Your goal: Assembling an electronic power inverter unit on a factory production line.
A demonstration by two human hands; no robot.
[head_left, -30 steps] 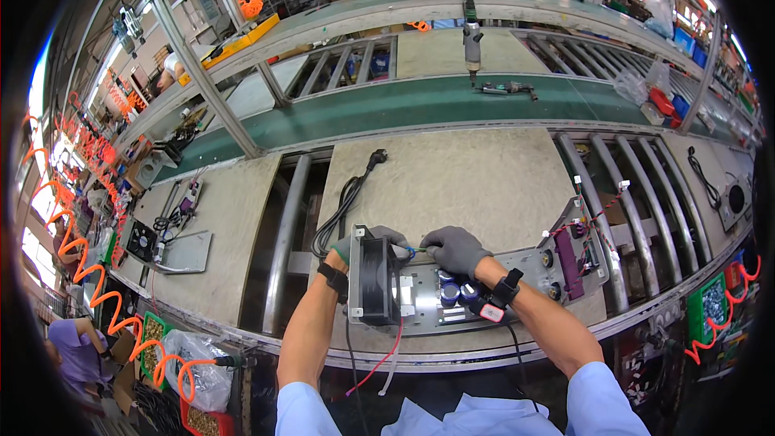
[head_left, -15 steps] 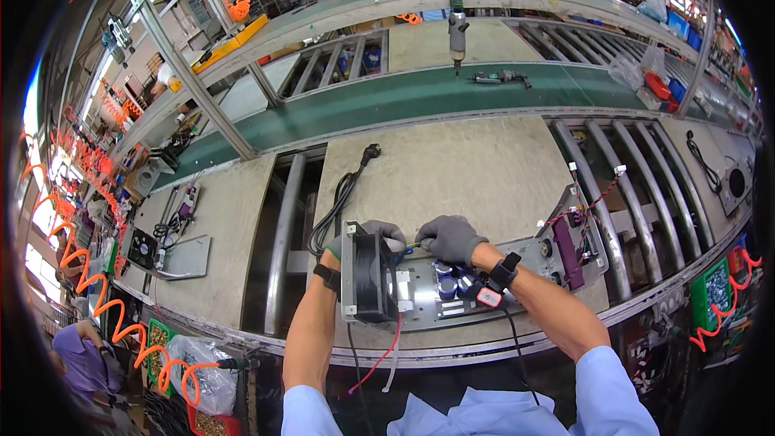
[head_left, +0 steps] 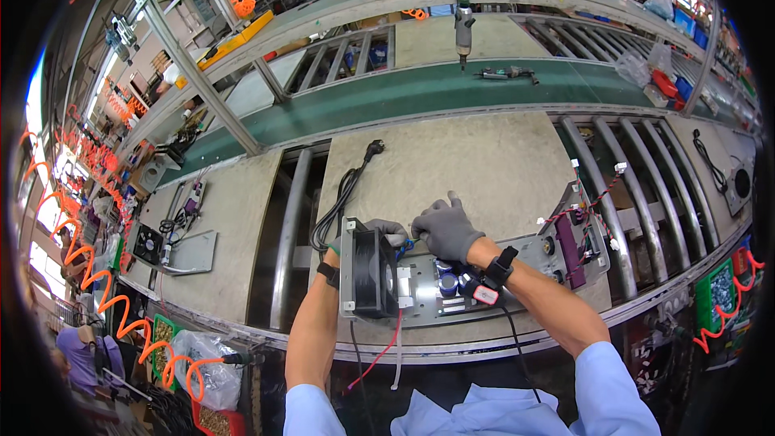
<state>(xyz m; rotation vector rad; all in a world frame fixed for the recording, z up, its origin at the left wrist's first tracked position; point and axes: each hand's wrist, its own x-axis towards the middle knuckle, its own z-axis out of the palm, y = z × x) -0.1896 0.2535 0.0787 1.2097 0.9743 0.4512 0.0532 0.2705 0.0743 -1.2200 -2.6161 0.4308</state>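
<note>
Grey-gloved right hand [head_left: 446, 230]: fingers [head_left: 454, 200] now spread, grip unclear.

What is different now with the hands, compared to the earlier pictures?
The right hand tilted slightly forward, one finger now sticking out; the yellow-green wire it pinched is indistinct, so release is unclear. The left hand stays behind the fan; the black cable lies unmoved.

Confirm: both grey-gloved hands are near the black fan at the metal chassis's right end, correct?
Wrong end: the head view shows the black fan at the left end of the metal chassis. The grey-gloved left hand and right hand are near it.
</note>
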